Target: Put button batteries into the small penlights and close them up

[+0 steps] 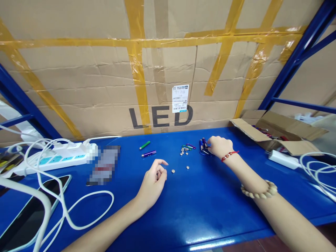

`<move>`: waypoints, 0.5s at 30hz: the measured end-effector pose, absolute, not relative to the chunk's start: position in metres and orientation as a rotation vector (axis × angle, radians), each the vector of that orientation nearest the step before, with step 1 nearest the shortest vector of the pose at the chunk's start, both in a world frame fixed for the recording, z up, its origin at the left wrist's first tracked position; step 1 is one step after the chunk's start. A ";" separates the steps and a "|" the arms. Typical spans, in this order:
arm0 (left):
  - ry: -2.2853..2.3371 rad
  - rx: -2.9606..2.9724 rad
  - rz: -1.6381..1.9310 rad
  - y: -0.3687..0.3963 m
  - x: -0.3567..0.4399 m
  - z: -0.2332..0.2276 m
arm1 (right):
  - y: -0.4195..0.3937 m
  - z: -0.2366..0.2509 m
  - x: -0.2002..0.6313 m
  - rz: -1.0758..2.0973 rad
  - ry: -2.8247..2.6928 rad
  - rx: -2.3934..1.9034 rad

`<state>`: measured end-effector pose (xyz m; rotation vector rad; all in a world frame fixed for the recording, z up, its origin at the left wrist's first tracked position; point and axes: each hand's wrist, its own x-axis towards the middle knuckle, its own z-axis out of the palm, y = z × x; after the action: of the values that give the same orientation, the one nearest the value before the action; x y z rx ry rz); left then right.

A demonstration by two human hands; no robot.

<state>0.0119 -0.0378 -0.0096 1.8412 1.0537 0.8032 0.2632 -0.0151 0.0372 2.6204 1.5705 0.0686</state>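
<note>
Right of the frame's centre, the right hand (219, 147) is reaching over a small cluster of tubes, its fingers bending down at their right edge; the fingertips are hiding behind the hand, so whether they are pinching a tube I cannot tell. From that hand, the blue tube (201, 144) is lying just to the left, its long axis running nearly up and down the frame, with a dark clip (203, 153) showing below it. The left hand (154, 176) is resting well apart, at lower centre, loosely curled, its index finger standing off the thumb and nothing visible in its grasp. It is lying nearer the purple tube (149, 153), which is pointing mostly sideways just above it, while the coin cells (187, 167) are sitting between the two hands.
</note>
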 end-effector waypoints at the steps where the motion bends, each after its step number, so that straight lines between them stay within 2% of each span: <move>1: 1.083 1.864 0.803 -0.037 0.011 -0.010 | -0.016 0.038 0.263 0.057 1.570 2.612; 9: 1.350 2.365 0.804 -0.027 0.005 -0.020 | -0.022 0.038 0.253 0.156 1.652 2.594; 15: 1.562 2.551 0.701 -0.021 0.002 -0.027 | -0.023 0.028 0.234 0.356 1.990 2.509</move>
<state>0.0016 -0.0205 -0.0273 2.5511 1.5616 0.7011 0.2343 -0.0230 0.0276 2.5092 1.9902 0.3562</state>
